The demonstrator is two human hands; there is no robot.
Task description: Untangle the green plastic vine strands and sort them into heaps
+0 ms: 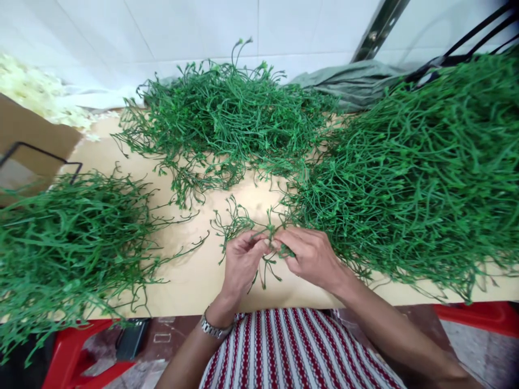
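Near the front of the table, my left hand [245, 258] and my right hand [307, 249] meet with their fingertips pinched together. Between them they grip a thin, branching green plastic stem [271, 231], whose sprigs stick out above and below the fingers. More sprigs [233, 224] spread just beyond my left hand; whether they belong to the held stem I cannot tell. The exact grip point is partly covered by my thumbs and fingers. Close by my right hand begins a large heap of similar green stems [421, 183].
Another heap of green stems [227, 116] lies along the wall, and a third [73, 232] hangs over the table's front left edge. Pale yellow flowers [28, 92] and a cardboard box [32, 135] are at left. Red stools [77, 351] stand below the table [182, 292].
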